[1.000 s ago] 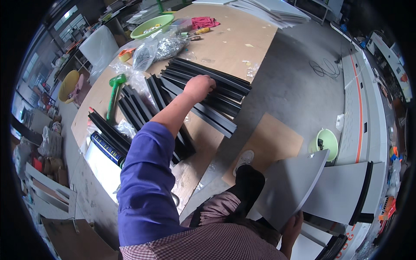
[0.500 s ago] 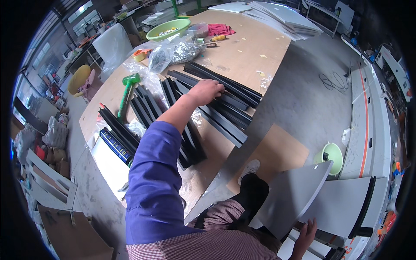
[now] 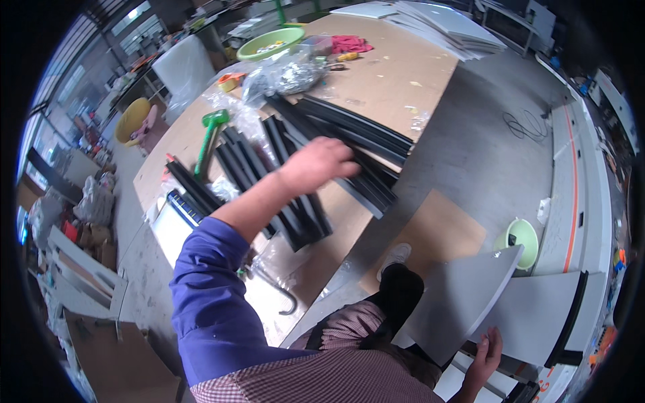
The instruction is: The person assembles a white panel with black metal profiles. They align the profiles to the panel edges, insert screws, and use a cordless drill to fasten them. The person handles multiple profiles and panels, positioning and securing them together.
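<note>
My left hand (image 3: 318,164) is over the wooden table with its fingers closed round a long black profile strip (image 3: 294,121), partly hidden and blurred by motion. Under and beside it lie more black strips (image 3: 356,124), their ends at the table's right edge. Another bundle of black strips (image 3: 306,225) lies beneath my left forearm. At the lower right, my right hand (image 3: 485,359) is raised with its fingers apart, nothing visible in it. It is nearest the grey curved-edge panel (image 3: 463,295) beside my leg; a second grey panel (image 3: 537,309) stands to its right.
A green mallet (image 3: 207,138), a plastic bag of metal parts (image 3: 285,75) and a green basin (image 3: 270,46) are on the table (image 3: 390,67). White boards (image 3: 447,27) are stacked at the far end. A light green bucket (image 3: 527,245) stands on the floor at right.
My left hand has shifted slightly toward me, and the strip under it has turned and moved. My right hand has moved a little to the right with its fingers raised. The view has shifted slightly.
</note>
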A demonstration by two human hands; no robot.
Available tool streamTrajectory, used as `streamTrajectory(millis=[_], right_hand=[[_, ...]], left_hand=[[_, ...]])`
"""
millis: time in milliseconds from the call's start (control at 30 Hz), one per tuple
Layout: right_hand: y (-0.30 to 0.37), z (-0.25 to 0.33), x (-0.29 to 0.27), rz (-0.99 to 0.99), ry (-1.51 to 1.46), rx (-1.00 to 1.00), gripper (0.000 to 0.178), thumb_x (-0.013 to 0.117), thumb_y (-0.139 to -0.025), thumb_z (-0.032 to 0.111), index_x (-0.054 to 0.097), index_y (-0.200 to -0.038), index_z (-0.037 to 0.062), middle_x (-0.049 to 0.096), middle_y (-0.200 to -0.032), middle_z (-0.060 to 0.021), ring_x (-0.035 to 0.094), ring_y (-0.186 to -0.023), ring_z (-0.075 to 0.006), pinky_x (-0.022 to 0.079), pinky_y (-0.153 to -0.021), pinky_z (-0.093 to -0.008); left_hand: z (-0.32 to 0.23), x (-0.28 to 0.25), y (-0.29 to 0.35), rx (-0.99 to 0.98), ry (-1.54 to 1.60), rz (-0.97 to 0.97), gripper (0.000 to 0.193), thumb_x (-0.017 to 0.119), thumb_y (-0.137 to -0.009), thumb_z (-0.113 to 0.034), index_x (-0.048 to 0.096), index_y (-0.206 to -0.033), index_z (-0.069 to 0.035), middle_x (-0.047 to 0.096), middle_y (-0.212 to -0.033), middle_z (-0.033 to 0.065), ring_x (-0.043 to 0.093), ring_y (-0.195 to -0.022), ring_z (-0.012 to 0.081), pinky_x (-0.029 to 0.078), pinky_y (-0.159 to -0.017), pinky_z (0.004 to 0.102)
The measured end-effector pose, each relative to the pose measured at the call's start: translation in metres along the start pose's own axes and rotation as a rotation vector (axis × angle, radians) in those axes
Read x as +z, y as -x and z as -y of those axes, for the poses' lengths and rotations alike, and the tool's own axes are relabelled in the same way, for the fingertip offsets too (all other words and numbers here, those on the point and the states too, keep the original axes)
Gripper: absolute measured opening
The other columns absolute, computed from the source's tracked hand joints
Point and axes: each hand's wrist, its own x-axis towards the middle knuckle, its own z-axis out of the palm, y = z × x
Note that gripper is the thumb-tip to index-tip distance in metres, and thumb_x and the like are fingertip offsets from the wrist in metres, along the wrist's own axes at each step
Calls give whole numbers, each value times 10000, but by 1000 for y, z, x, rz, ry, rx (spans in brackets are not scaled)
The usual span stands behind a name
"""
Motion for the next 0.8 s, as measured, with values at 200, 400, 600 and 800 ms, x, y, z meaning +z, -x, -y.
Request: streamTrajectory(millis=[200, 400, 600, 800], right_hand=[[5, 18, 13, 64, -69, -89, 399, 467, -1004, 142, 467, -1366, -26, 566, -1324, -143, 572, -1132, -223, 447, -951, -329], [20, 29, 17, 106, -30, -77, 384, 471, -995, 124, 492, -1351, -20, 581, -1300, -137, 579, -1125, -213, 449, -949, -327], [32, 26, 13, 130, -24, -118, 370, 467, -994, 126, 519, -1324, -33, 606, -1263, -142, 610, -1071, -217, 477, -901, -318], [35, 32, 11, 159, -35, -150, 353, 470, -991, 116, 534, -1303, -35, 632, -1219, -141, 624, -1031, -207, 486, -871, -311]], left_hand=[[-20, 12, -5, 11, 32, -43, 219, 598, -800, -130, 628, -1017, -148, 558, -981, 92, 573, -989, 292, 482, -880, 402], [26, 38, 22, -285, -15, -17, 278, 607, -801, -83, 672, -1067, -130, 603, -1073, 92, 570, -1102, 294, 484, -938, 390], [53, 11, 94, -1143, 88, 91, 234, 611, -847, -220, 701, -985, -54, 670, -1007, 183, 645, -963, 369, 522, -842, 449], [46, 20, 98, -1291, 142, 348, 570, 611, -843, -540, 718, -930, 14, 701, -936, 206, 674, -935, 354, 532, -818, 431]])
